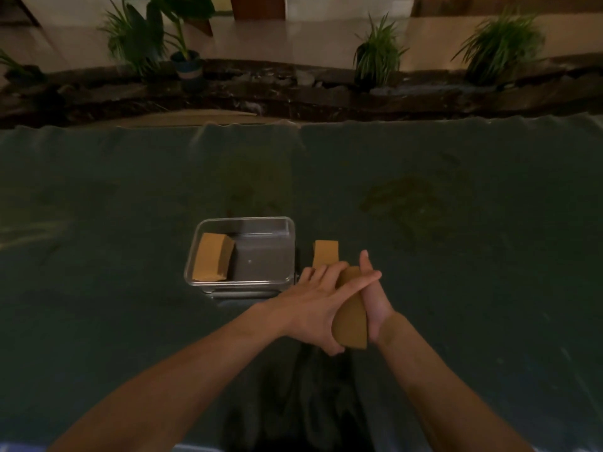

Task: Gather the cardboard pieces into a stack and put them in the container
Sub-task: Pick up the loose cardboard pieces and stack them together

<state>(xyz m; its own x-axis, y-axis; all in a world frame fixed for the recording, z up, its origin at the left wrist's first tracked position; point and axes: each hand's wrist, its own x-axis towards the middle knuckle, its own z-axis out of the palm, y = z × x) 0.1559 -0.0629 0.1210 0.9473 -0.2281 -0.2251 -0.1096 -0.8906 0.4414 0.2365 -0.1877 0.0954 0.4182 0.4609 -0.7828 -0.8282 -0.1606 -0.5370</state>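
Spreading beneath both hands, the dark green surface (456,256) is carrying everything. The clear container (287,243), already holding one cardboard stack (212,261) at its left end, is lying just ahead and left of the grip, nearer the left hand (313,301). A second cardboard stack (352,314) is being clamped between the left hand and the right hand (375,298), its long axis running toward the person. One loose cardboard piece (324,254) is lying just beyond the fingertips, beside the container's right wall.
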